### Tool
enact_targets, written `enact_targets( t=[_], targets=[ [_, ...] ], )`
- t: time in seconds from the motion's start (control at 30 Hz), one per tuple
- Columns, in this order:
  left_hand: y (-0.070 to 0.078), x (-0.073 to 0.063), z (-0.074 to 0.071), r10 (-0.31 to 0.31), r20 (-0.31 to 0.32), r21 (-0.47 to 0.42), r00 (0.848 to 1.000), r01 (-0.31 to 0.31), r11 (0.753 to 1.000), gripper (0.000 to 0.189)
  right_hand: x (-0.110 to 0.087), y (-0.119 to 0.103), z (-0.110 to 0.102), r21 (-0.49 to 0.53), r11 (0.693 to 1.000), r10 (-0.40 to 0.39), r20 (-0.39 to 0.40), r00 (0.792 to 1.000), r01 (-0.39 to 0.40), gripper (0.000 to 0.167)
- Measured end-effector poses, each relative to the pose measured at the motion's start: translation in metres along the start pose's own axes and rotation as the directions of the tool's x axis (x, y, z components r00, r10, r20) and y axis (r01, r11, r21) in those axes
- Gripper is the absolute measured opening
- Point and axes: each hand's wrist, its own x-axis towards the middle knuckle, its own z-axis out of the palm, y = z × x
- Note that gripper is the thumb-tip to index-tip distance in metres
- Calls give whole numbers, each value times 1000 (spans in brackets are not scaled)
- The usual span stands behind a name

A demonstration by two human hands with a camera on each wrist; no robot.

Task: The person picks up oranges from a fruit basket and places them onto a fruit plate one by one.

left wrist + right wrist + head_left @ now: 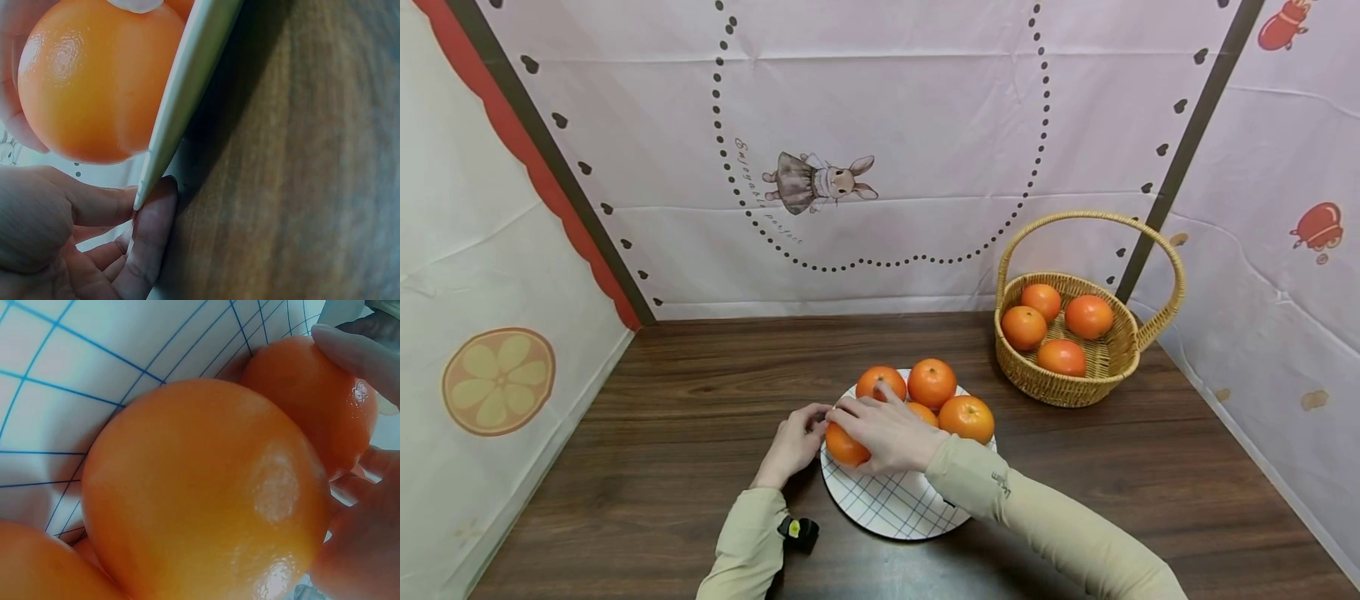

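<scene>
A round white plate [898, 504] with a blue grid pattern lies on the dark wooden table, its rim at the left close over the wood. My left hand [795, 443] pinches that rim between thumb and fingers, as the left wrist view shows. Over the plate's left side, my right hand [891, 433] curls around an orange [842, 447], thumb on one side and fingers on the other. Behind and beside it on the plate sit more oranges: one at the back left [880, 382], one at the back [932, 382], one at the right [967, 418] and one partly hidden under the hand.
To the back right stands a wicker basket [1060, 393] with a tall arched handle, several oranges [1089, 317] inside. Printed cloth walls [880, 292] close off the table [700, 400] at the back and both sides.
</scene>
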Motion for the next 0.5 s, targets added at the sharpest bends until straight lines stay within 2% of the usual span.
enact_targets(
  t=[0.5],
  targets=[
    [0,0,0,-6,3,-10,1000,6,1000,29,1,-1,-3,-2,1000,25,72,997,-24,70]
  ],
)
